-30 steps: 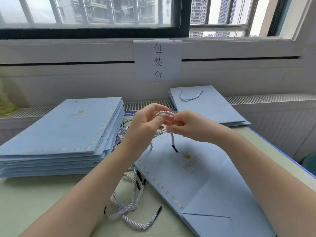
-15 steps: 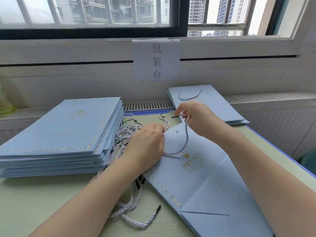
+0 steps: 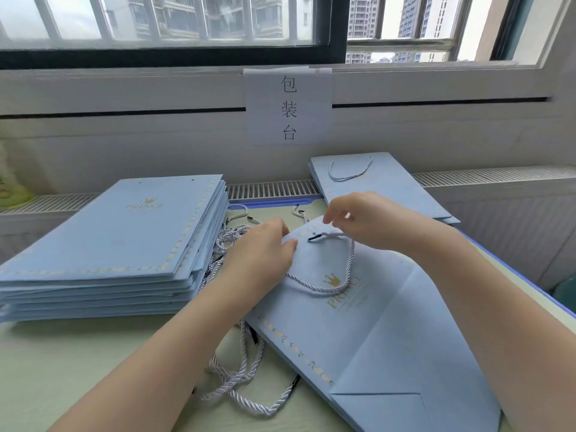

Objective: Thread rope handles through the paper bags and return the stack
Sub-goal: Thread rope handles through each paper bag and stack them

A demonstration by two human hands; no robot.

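Paper bag (image 3: 383, 332), pale blue and matte with a gold crown print and a gold dotted border, lies flat on the pale green worktop (image 3: 62, 369) in front of me. A twisted white rope handle (image 3: 350, 269) with a black tip loops over its face. My left hand (image 3: 261, 254) grips the bag's top edge, fingers curled over it and thumb on top. My right hand (image 3: 364, 219) pinches the rope near its black tip, just above the bag's upper edge, the other fingers loosely bent. Loose ropes (image 3: 237, 372) lie tangled between this bag and the tall stack of flat bags (image 3: 118, 238) at my left. Finished bags (image 3: 380, 185), one showing a rope loop, lie flat at the far right.
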